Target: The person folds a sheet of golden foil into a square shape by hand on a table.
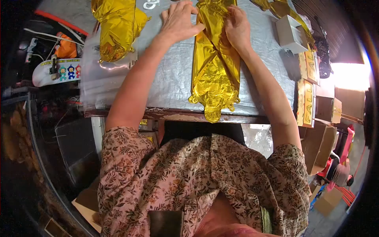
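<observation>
Along crinkled gold foil (216,81), left fingers (183,8) spread apart; right fingers (237,15) curl, grip unclear.

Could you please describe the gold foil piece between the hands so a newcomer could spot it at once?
On the silvery-covered table, find the left hand and the right hand. Between them lies a long gold foil piece. Its rounded tab reaches over the near edge, unlike the bunched gold foil farther left.
</observation>
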`<action>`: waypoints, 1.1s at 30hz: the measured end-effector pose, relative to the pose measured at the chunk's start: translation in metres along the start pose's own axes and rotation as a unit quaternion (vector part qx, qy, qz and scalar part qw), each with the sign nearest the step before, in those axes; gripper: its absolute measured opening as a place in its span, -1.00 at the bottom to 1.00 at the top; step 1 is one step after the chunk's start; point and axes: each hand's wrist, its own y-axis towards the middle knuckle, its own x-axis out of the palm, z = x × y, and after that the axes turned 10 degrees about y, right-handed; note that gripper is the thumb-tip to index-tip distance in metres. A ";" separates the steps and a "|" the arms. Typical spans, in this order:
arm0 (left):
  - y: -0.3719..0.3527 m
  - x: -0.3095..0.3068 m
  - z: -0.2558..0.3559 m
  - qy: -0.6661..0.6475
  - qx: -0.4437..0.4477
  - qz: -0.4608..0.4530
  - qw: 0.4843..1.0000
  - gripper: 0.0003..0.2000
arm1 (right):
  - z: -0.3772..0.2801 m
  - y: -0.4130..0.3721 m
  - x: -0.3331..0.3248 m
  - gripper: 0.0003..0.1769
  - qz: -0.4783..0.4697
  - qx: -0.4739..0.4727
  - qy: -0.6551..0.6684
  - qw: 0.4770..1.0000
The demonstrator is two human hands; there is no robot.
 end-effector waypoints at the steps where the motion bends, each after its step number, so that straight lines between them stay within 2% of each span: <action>1: -0.001 0.006 0.002 0.000 0.003 0.037 0.999 -0.45 | -0.002 0.001 0.000 -0.62 -0.010 0.019 -0.001 1.000; 2: -0.001 0.006 0.005 0.000 0.006 0.073 0.997 -0.45 | 0.000 0.001 0.000 -0.62 -0.010 0.018 0.000 1.000; 4: -0.001 0.006 0.010 -0.010 -0.002 0.078 0.997 -0.44 | 0.002 0.002 0.002 -0.64 0.003 -0.036 -0.027 0.999; 7: 0.001 0.005 0.015 -0.020 -0.029 0.088 0.995 -0.43 | 0.005 0.001 0.006 -0.61 -0.015 -0.006 -0.036 0.999; 12: 0.006 0.006 0.024 -0.026 -0.097 0.071 0.992 -0.43 | 0.004 0.002 0.005 -0.65 -0.021 -0.026 -0.037 0.999; 14: 0.001 0.007 0.029 -0.084 -0.028 0.244 0.966 -0.59 | 0.003 0.002 0.006 -0.69 -0.016 -0.025 -0.032 0.999; 16: 0.000 0.005 0.031 -0.069 -0.031 0.252 0.965 -0.60 | 0.006 0.001 0.003 -0.60 -0.041 -0.022 -0.052 0.998; 18: 0.000 0.005 0.032 -0.045 -0.035 0.266 0.962 -0.60 | 0.002 0.001 0.002 -0.61 -0.041 -0.021 -0.055 0.997; 19: 0.002 0.007 0.031 -0.044 -0.038 0.266 0.962 -0.60 | 0.000 0.001 0.002 -0.61 -0.040 -0.019 -0.058 0.997; 21: 0.007 0.011 0.024 -0.016 -0.094 0.115 0.989 -0.43 | 0.002 0.002 0.005 -0.63 -0.049 -0.015 -0.053 0.997; 23: 0.006 0.014 0.025 -0.026 -0.106 0.120 0.987 -0.43 | 0.005 0.003 0.004 -0.64 -0.056 -0.010 -0.049 0.997; 25: 0.005 0.014 0.025 -0.021 -0.099 0.129 0.987 -0.42 | 0.009 0.004 0.005 -0.67 -0.049 -0.052 -0.058 0.996; 29: 0.004 0.015 0.026 -0.017 -0.102 0.132 0.986 -0.39 | 0.008 0.004 0.003 -0.67 -0.059 -0.031 -0.023 0.997; 33: 0.004 0.016 0.026 -0.025 -0.103 0.131 0.986 -0.39 | 0.008 0.004 0.005 -0.56 -0.075 -0.020 -0.024 0.997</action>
